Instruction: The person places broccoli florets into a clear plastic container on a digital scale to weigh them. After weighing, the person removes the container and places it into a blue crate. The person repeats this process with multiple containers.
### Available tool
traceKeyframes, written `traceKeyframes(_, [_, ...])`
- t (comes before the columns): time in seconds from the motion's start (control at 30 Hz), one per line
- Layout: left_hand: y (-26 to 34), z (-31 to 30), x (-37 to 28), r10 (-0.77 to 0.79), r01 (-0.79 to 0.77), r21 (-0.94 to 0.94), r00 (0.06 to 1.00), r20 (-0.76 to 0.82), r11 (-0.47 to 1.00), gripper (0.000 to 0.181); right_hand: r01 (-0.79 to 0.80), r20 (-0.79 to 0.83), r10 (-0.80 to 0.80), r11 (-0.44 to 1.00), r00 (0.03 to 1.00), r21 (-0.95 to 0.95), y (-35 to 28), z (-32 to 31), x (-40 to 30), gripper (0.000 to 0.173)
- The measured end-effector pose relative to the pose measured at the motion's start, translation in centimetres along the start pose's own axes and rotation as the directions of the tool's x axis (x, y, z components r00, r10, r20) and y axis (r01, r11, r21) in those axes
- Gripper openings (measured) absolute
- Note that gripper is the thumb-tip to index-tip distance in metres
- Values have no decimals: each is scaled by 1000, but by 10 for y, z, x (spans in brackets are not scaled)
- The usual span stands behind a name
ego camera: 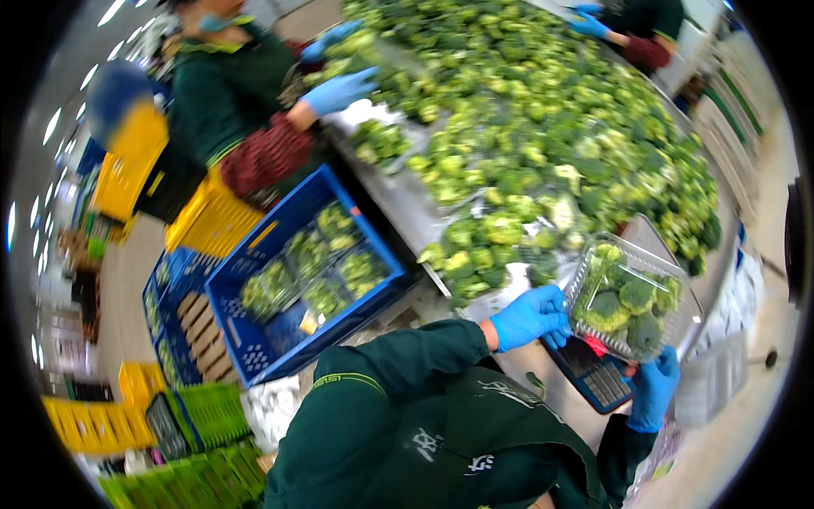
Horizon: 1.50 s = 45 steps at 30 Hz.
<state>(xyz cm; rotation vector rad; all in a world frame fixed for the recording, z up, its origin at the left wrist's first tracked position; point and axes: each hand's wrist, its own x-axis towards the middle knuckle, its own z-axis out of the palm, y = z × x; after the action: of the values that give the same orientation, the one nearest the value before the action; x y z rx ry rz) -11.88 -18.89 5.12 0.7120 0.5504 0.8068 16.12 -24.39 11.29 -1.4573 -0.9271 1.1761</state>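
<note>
A clear plastic clamshell box of broccoli florets [626, 296] is held between my two blue-gloved hands, above a scale [594, 375] on the metal table. Its near left edge is gripped by my left hand [531, 318]. My right hand [655, 388] grips the corner nearest my body, where a red piece shows at the box's edge. Beyond the box, a big heap of loose broccoli florets [528, 127] covers much of the table. To the left, a blue plastic crate [299, 356] contains several clear packs of broccoli [308, 254].
A co-worker's gloved hands [340, 92] are at the heap's left side; another person's gloved hand [588, 25] is at the far right. Yellow crates [216, 219] and green crates [210, 417] stand at the left. Clear plastic containers [709, 394] are stacked at the right.
</note>
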Motion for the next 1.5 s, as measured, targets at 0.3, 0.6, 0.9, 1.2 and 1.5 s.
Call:
traceKeyframes(0.3, [113, -113, -122, 270, -253, 357, 963, 3, 899, 97, -47, 578, 118, 990, 807, -137, -60, 141, 15, 8])
traceKeyframes(0.6, [32, -194, -262, 86, -163, -202, 936, -343, 966, 72, -347, 838, 364, 910, 406, -227, -18, 314, 2, 22])
traceKeyframes(0.9, [26, -223, -419, 27, -633, -161, 276, -961, 757, 45, 316, 232, -248, 891, 940, -326, -3, 269, 114, 27])
traceKeyframes(1.2, [-148, -394, -553, -192, -304, -313, 368, -910, 900, 37, 374, 208, -314, 707, 927, -600, 1, 250, 131, 25])
traceKeyframes(1.5, [-144, -430, -550, -457, 24, -465, -143, -878, 885, 27, 98, 84, -62, 821, 995, -562, 11, 221, 162, 58])
